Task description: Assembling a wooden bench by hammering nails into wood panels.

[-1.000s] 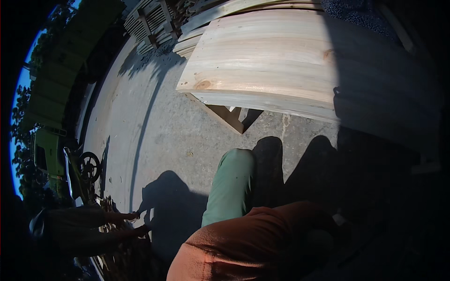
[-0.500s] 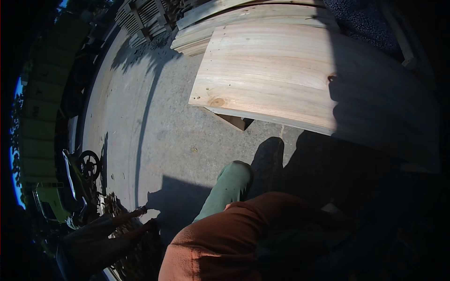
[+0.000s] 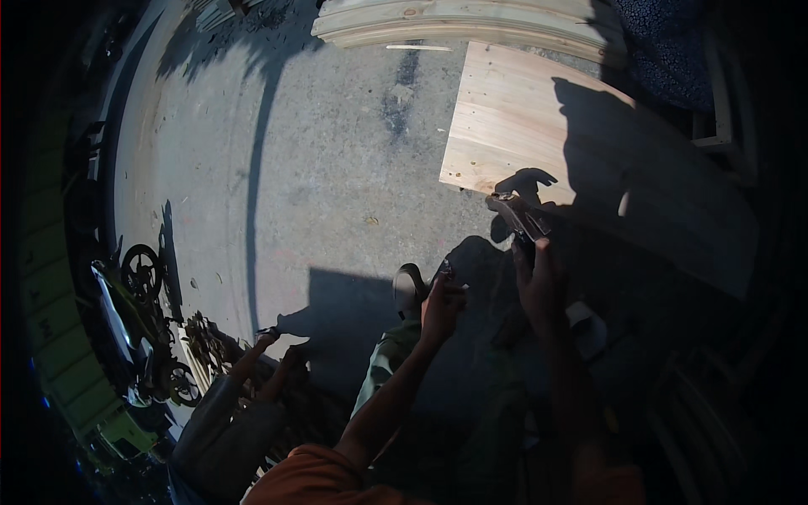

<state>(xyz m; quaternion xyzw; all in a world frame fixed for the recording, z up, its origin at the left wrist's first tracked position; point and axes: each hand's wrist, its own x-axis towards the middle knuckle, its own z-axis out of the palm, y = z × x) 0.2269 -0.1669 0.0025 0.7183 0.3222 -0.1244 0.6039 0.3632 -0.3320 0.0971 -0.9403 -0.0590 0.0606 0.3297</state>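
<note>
My right hand (image 3: pixel 540 282) is wrapped round the handle of a claw hammer (image 3: pixel 520 215), its head raised over the near edge of a wide pale wooden panel (image 3: pixel 505 126). The hammer's shadow falls on the panel's near left part. Left of it, my left hand (image 3: pixel 442 311) is closed in a pinch above my shoe. Something small and dark sticks up from its fingertips, too small to name. Dark knots and specks mark the panel's left end, while its right part lies in shade.
Stacked planks (image 3: pixel 471 21) lie beyond the panel, with a thin strip of wood (image 3: pixel 419 48) beside them. Another person's arm (image 3: pixel 252 358) reaches in at the lower left. A motorcycle (image 3: pixel 135 328) and a green truck (image 3: pixel 50 311) stand further left.
Both hands have come up into view, the right with the hammer. My view has shifted, and the panel now appears further right, with bare concrete between it and the planks.
</note>
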